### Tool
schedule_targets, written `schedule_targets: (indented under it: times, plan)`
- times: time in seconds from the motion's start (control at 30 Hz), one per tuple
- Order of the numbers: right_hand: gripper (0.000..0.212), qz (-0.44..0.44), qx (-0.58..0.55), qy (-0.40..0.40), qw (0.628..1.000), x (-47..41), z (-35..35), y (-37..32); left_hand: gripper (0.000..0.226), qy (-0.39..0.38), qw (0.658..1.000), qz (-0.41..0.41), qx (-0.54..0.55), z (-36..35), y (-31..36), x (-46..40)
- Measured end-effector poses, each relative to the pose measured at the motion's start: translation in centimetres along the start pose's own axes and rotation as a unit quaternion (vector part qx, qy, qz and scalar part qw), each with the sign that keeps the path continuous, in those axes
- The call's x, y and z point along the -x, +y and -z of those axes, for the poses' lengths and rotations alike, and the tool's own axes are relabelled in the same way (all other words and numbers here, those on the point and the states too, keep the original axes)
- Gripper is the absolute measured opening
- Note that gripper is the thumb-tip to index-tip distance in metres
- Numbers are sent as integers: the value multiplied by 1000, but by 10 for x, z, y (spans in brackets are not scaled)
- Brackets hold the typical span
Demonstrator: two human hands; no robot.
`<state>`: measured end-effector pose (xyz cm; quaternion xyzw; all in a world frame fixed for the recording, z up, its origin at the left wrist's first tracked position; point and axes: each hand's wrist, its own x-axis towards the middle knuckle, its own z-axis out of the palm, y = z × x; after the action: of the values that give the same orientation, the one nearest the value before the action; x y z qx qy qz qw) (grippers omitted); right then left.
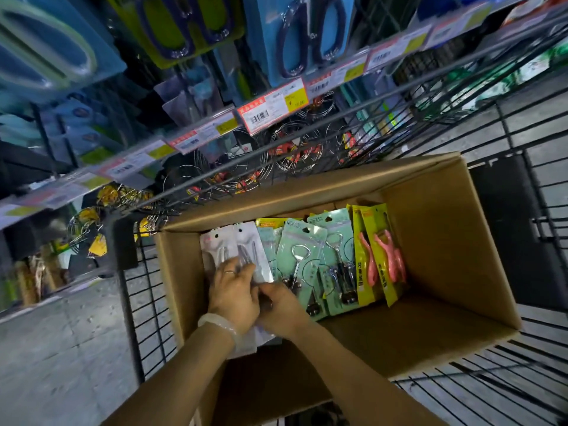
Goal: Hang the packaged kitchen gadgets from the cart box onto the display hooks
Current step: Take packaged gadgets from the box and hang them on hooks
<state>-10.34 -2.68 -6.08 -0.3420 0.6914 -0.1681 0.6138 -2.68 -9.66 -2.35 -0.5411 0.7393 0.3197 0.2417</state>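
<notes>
An open cardboard box [445,241] sits in a black wire cart. Inside stand rows of packaged gadgets: clear-white packs of metal tongs [246,244] at the left, mint-green corkscrew packs [301,256] in the middle, yellow packs with pink tools [378,250] at the right. My left hand [235,290] grips the lower part of the white packs, fingers curled over their fronts. My right hand [281,305] is beside it, fingers curled around the same bundle near its bottom edge. Display hooks with hanging scissors packs [307,35] are above.
The cart's black wire walls [135,302] surround the box. A shelf rail with red and yellow price tags [270,109] runs diagonally above, with wire racks [292,149] stacked under it. Grey floor [61,348] lies to the left.
</notes>
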Motion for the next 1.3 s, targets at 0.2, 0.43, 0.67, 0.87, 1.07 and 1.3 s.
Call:
schedule_targets:
  times: [0.2, 0.43, 0.67, 0.87, 1.07, 1.3]
  plan:
    - [18, -112, -35, 125, 985, -23, 34, 23, 49, -40, 999, -10, -31, -6, -9, -3]
    - [22, -154, -34, 127, 979, -64, 29, 16, 62, -29, 995, -15, -94, -15, -15, 0]
    - [17, -198, -124, 146, 961, -66, 27, 16, 73, -118, 957, -107, -244, -23, -5, 1]
    - [14, -244, -205, 187, 929, -39, 41, 41, 70, -169, 948, -95, -253, -21, 7, -4]
    - [23, -290, -234, 225, 900, -34, 50, 65, 72, -188, 956, -15, -223, -16, 0, -1]
    - [12, -244, -293, 220, 898, -32, 57, 63, 70, -195, 964, 0, -183, -14, 1, -2]
